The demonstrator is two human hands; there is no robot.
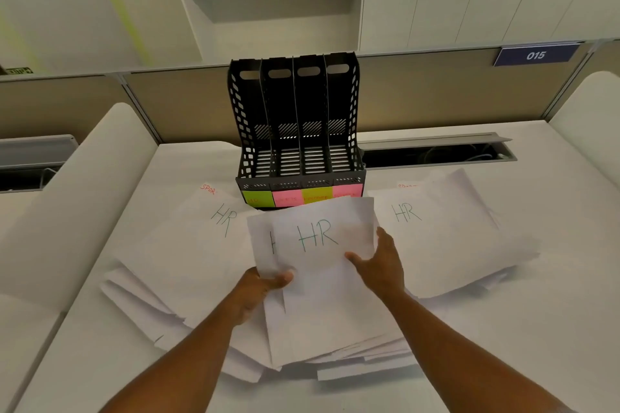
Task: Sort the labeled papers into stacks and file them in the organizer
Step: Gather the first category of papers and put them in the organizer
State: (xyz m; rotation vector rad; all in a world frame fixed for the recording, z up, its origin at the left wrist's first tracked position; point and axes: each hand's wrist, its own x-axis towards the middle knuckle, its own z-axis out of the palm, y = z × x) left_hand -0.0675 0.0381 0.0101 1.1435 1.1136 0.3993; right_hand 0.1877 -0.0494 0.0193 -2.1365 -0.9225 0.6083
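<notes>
Two sheets marked "HR" (315, 238) are held up over the middle of the desk (536, 329), just in front of the organizer (295, 131). The left hand (265, 285) is clamped on the lower left corner of the sheets, thumb on top, fingers hidden underneath. The right hand (379, 265) is closed on the right edge of the front sheet, thumb laid across the face, fingers behind the paper. The hands are set apart, one per side of the same held sheets. The front sheet is offset to the right of the rear one; only a partial letter is seen on the rear sheet.

The organizer is placed upright at the back of the desk, against the partition (436, 90). Four black slots are seen, no paper visible in any. Four sticky labels (302, 196) are fixed along its front lip: green, pink, yellow-green, pink. Their writing is too blurred to read.

Loose white papers are spread on the desk in three groups. A left pile (188, 261) is topped with an "HR" sheet, with a red "SPOR" fragment visible at its far corner. A right pile (446, 235) is also topped with "HR", red lettering at its far edge unreadable. A centre pile (335, 329) lies below the held sheets and is overlapped by both forearms.

A blue "015" plate (536, 55) is mounted on the partition at right.
</notes>
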